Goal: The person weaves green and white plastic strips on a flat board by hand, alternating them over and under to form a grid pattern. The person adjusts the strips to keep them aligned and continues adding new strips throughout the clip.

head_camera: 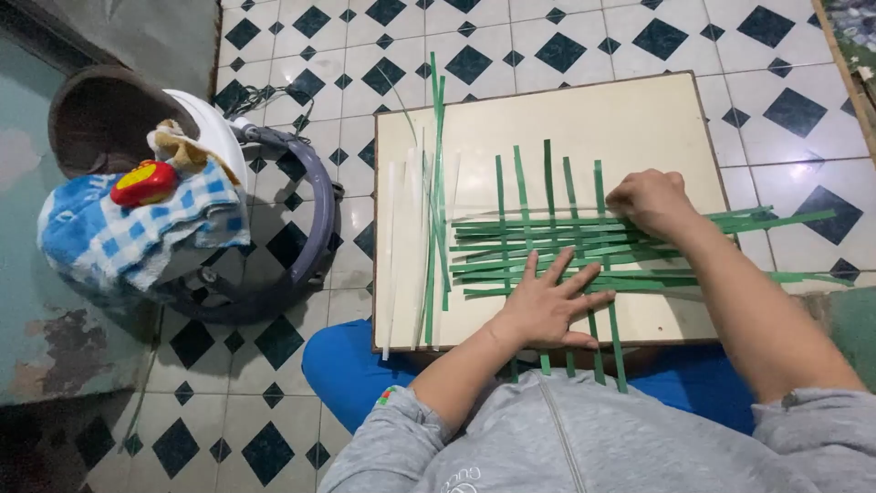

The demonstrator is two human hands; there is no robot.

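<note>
A cream board (584, 119) rests on my lap. On it lies a partly woven mat of green strips (547, 246), with upright strips crossing several horizontal ones. My left hand (546, 306) presses flat on the weave, fingers spread. My right hand (650, 201) is curled at the mat's upper right, its fingers pinching the green strips there. Loose white strips (401, 228) and a few green strips (438, 183) lie in a bundle on the board's left side.
The floor (301, 55) is white tile with black diamonds. At left stands a baby walker (292, 210) draped with a blue checked cloth (128, 228) and a red toy (144, 183). A teal wall (36, 301) runs along the left edge.
</note>
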